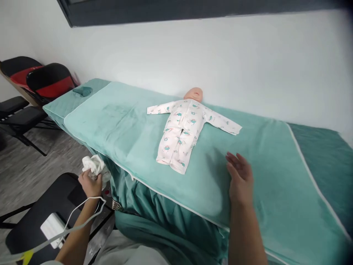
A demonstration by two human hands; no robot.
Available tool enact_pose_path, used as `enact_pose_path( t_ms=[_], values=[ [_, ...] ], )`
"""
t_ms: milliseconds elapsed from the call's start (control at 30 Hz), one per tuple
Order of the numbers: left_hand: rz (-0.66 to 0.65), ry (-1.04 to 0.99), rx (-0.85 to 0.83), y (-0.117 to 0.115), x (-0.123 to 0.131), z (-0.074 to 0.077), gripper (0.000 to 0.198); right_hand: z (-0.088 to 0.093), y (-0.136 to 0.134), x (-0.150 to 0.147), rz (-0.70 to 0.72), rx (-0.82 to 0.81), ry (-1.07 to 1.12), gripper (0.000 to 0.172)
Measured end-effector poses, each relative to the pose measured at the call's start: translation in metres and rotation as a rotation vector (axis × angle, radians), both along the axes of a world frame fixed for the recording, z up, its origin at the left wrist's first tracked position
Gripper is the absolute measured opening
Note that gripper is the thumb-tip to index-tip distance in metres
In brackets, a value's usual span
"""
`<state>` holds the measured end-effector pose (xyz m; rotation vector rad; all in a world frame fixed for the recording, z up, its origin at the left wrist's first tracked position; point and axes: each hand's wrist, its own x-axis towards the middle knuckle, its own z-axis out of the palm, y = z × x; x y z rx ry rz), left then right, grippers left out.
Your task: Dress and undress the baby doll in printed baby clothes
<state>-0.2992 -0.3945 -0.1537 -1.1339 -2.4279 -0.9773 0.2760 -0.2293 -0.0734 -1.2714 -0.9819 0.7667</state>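
A baby doll [193, 94] lies on its back on a teal bed cover [116, 121], dressed in a white patterned romper [182, 129] with its sleeves spread out. My right hand [240, 179] hovers flat over the cover just right of the doll's legs, fingers stretched out and holding nothing. Down at the bed's near edge on the left, my left hand [90, 184] is closed on a bunched white cloth [95, 165].
A black chair seat [35, 213] with a white object on it stands under my left arm. Red and black folding chairs [46, 79] stand at the far left. A white cable [82, 211] runs along my left forearm. A white wall backs the bed.
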Motion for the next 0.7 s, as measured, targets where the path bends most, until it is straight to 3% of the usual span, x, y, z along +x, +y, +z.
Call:
enact_pose_path(
  t_ms=[133, 267, 333, 433, 533, 700],
  values=[
    [-0.128, -0.067, 0.278, 0.049, 0.062, 0.047, 0.052, 0.016, -0.023, -0.020, 0.031, 0.077, 0.352, 0.046],
    [-0.391, 0.009, 0.530, 0.073, 0.130, 0.106, 0.053, 0.043, -0.049, -0.064, 0.305, 0.149, 0.419, 0.046],
    [-0.502, -0.039, 0.634, 0.084, 0.162, 0.135, 0.055, 0.059, -0.056, -0.093, 0.520, 0.202, 0.345, 0.061],
    [-0.620, -0.379, 0.677, 0.102, 0.203, 0.169, 0.058, 0.081, -0.052, -0.133, 0.700, 0.248, 0.151, 0.096],
    [-0.742, -0.674, 0.623, 0.115, 0.232, 0.185, 0.054, 0.095, -0.041, -0.155, 0.765, 0.246, 0.079, 0.110],
    [-0.910, -1.039, 0.503, 0.119, 0.258, 0.182, 0.054, 0.102, -0.036, -0.170, 0.749, 0.167, 0.062, 0.117]
  ],
)
